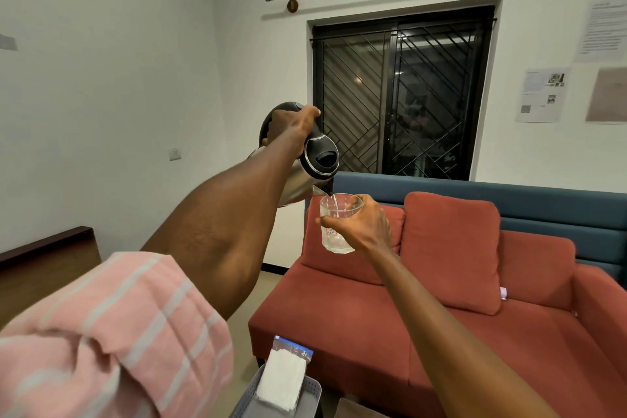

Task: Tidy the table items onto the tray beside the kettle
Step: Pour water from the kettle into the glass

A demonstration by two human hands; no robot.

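Kettle (305, 159) held high, tipped spout-down over the glass (337, 224), thin stream running in; tilt looks set so water lands inside the rim. Left hand (291, 125) wraps the kettle's handle from above, fingers curled tight round it, body hanging below the knuckles. Right hand (364, 224) grips the glass just under the spout, fingers round its far side, thumb across the near wall, rim left free. Grey tray (310, 390) well below the kettle at the bottom edge, a white packet (281, 380) lying in it. Red sofa (441, 299) behind.
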